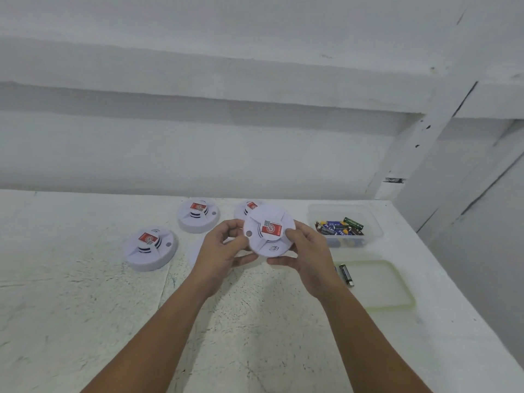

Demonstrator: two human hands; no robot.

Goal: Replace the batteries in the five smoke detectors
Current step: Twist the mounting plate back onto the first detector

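Note:
A white round smoke detector (268,231) with a red sticker is lifted above the table between both hands, its face tilted toward me. My left hand (224,248) grips its left rim and my right hand (304,252) grips its right rim and underside. Two more detectors lie on the table at the left (150,248) and further back (198,215). A third detector (246,209) shows partly behind the held one. Another white detector (195,251) is mostly hidden behind my left hand. A loose battery (346,275) lies by my right wrist.
A clear plastic tub (371,222) holding several batteries stands at the back right. Its lid (380,285), with a greenish rim, lies flat in front of it. The white table (85,307) meets a wall at the back, and its right edge runs diagonally.

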